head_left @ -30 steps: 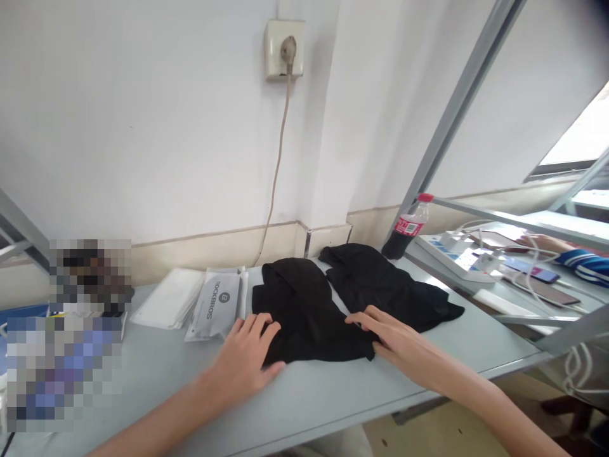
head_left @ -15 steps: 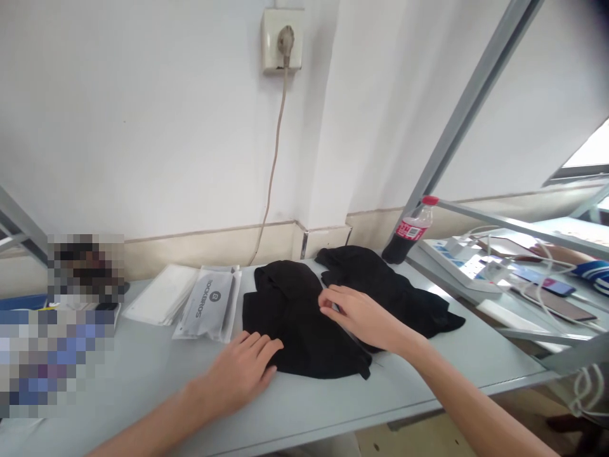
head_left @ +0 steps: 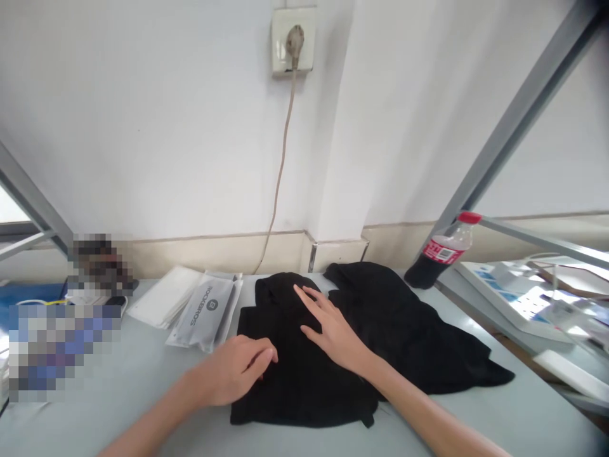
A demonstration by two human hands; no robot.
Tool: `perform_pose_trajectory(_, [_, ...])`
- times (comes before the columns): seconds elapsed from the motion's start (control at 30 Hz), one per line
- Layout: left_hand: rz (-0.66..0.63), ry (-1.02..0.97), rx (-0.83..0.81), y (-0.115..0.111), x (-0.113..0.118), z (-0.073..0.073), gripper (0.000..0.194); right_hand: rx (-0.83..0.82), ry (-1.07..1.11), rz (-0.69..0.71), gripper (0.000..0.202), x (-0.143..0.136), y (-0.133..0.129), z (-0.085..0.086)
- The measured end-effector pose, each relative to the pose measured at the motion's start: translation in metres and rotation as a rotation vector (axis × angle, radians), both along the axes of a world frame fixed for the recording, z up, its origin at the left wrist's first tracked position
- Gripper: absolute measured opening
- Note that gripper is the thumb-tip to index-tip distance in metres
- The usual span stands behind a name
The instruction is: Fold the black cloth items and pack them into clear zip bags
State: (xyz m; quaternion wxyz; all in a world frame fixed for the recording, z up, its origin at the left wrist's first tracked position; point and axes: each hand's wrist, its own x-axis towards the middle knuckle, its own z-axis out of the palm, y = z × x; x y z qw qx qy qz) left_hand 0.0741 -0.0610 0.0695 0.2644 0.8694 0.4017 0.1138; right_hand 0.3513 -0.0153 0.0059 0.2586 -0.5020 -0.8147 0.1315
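A folded black cloth (head_left: 304, 387) lies flat on the grey table in front of me; its exact kind does not show. My right hand (head_left: 335, 333) rests on its upper part, fingers stretched out and thumb apart. At the cloth's left edge is my left hand (head_left: 238, 371), with fingers curled under and thumb against them. Whatever those fingers hold, if anything, is hidden. A second black cloth (head_left: 419, 336) spreads out to the right, beside the first. Left of the cloths lies a clear plastic packet (head_left: 204, 311) marked ROCKBROS, partly over several white flat sleeves (head_left: 164, 298).
A cola bottle (head_left: 440, 251) with a red cap leans at the back right by a slanted metal bar (head_left: 518, 120). Farther right, a white power strip (head_left: 509, 301) and cables lie on another surface. A cord (head_left: 284, 152) hangs from the wall socket (head_left: 294, 41).
My right hand has moved left from the gap between the cloths onto the first cloth, and its fingers have spread. My left hand's fingers have curled in. The view has shifted.
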Motion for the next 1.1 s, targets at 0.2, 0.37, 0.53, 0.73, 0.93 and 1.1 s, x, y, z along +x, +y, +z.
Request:
perform_pose_trajectory(0.2, [0.092,-0.06,0.145,0.007,0.004,-0.037,0.029,0.047,-0.014,-0.014,0.06,0.001,0.001,-0.019])
perform_pose_trajectory(0.37, [0.002,0.01,0.304,0.007,0.006,-0.047,0.019,0.058,-0.107,-0.036,0.05,0.0,0.003,-0.029])
perform_pose_trajectory(0.53, [-0.08,0.075,0.327,0.013,0.001,-0.051,0.064,0.097,-0.212,-0.029,0.066,-0.002,0.01,-0.035])
perform_pose_trajectory(0.73, [-0.064,0.104,0.339,0.013,-0.008,-0.061,0.072,0.086,-0.303,-0.054,0.071,-0.006,0.016,-0.035])
perform_pose_trajectory(0.93, [-0.047,0.101,0.33,0.008,-0.007,-0.058,0.067,0.062,-0.326,-0.053,0.07,-0.007,0.015,-0.032])
perform_pose_trajectory(1.1, [-0.046,0.096,0.341,0.007,-0.008,-0.059,0.066,0.062,-0.321,-0.04,0.069,-0.007,0.015,-0.033])
